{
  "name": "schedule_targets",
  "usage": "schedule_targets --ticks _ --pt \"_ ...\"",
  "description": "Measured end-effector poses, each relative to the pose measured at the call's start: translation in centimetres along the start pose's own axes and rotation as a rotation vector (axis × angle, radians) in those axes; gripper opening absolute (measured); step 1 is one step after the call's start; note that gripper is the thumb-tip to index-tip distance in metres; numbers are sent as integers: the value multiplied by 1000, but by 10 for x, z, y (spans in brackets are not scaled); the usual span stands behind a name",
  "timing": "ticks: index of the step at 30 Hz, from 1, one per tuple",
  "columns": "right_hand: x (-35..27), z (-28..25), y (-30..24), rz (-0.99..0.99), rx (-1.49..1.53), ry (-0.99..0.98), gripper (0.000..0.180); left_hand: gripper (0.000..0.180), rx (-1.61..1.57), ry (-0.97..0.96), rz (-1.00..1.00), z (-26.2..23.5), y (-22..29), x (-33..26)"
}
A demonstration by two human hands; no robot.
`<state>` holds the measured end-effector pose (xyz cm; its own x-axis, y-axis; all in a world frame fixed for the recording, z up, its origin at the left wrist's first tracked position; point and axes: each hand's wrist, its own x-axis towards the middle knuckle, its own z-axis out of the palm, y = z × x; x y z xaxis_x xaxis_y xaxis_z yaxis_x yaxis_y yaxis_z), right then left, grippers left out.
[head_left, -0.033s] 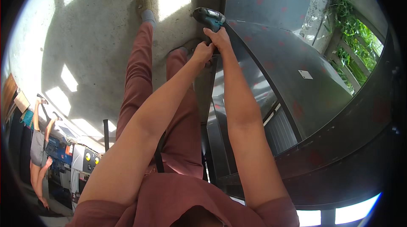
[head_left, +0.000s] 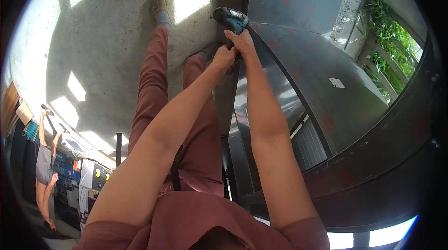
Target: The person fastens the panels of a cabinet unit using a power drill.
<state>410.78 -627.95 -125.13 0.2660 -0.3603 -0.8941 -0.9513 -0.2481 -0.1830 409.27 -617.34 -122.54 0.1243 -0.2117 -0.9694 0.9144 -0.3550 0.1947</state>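
A teal and black cordless drill (head_left: 231,17) is held out at arm's length, its front end against the edge of the dark metal panel (head_left: 336,110). My right hand (head_left: 242,43) is wrapped round its handle. Just below, my left hand (head_left: 224,57) is closed on the lower part of the handle, close against the right hand. The two hands cover most of the grip, and the spot where the drill's tip meets the metal is hidden.
Reddish spots and a small white label (head_left: 336,83) mark the metal surface. Beyond it stand a weathered post (head_left: 348,9) and green plants (head_left: 389,40). Concrete floor (head_left: 105,54) spreads left under my feet. Another person (head_left: 43,170) stands far left near a blue machine (head_left: 67,168).
The person at the far left has shifted slightly. My hands and the drill stay almost exactly where they were.
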Motion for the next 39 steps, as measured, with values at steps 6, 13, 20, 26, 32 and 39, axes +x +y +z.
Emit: schedule_targets --ticks 6,13,20,26,32,39 --pt "9 3 -5 -100 82 50 71 52 279 133 97 -7 11 8" --pt "-23 12 -7 12 80 -49 58 56 188 60 -20 -29 9 -36" --pt "-126 20 -58 -7 410 -205 54 51 116 -75 -111 -90 45 -128" --pt "-152 14 -131 41 642 -265 51 46 168 -69 61 -133 120 -169" --pt "-131 -11 -234 -117 709 -197 54 45 -81 -151 266 -163 207 -159" --pt "-123 -64 -347 -329 684 -227 42 52 187 -42 443 -178 311 -138"
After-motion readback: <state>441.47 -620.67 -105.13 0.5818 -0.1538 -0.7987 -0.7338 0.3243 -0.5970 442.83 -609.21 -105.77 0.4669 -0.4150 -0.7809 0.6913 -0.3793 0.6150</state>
